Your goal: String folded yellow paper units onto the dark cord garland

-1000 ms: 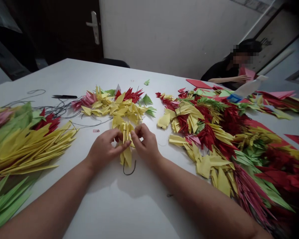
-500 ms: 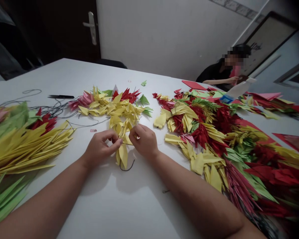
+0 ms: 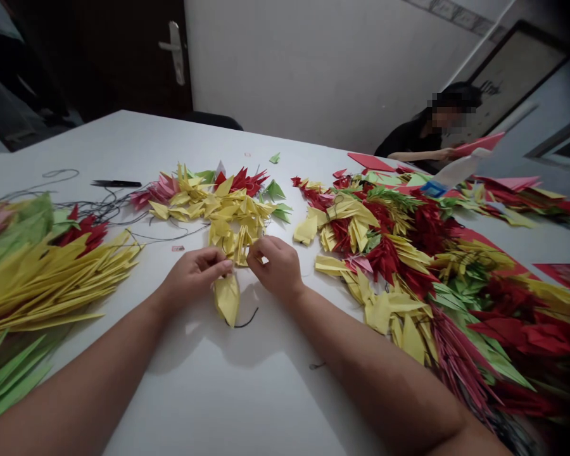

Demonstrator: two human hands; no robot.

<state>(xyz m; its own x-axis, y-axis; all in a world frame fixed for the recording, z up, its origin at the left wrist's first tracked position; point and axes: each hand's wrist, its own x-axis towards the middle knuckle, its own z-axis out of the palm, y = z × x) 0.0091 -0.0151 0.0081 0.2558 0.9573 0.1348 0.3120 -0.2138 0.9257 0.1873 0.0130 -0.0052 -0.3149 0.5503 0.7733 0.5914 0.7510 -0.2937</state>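
Note:
At the centre of the table, my left hand (image 3: 199, 272) pinches a yellow folded paper piece (image 3: 227, 299), which hangs below its fingertips. A dark cord end (image 3: 249, 320) curves out from under that piece. Close by on the right, my right hand (image 3: 276, 263) is closed, thumb against fingers; whatever it grips is too small to name. Between and just beyond the hands lie more yellow folded pieces (image 3: 241, 244), joined to a strand of yellow pieces (image 3: 213, 206) with red, pink and green ones around it.
Yellow and green paper bundles (image 3: 61, 278) fill the left. Red, yellow and green bundles (image 3: 384, 253) cover the right, near a bottle (image 3: 451, 174). Black tweezers (image 3: 116, 183) lie beside tangled black cord (image 3: 95, 206). Across the table, a person (image 3: 418, 139) holds red paper (image 3: 482, 144).
The yellow piece below my left hand has turned and shifted slightly left, and my left fingers have closed more. The person across has lowered and tilted red paper into view.

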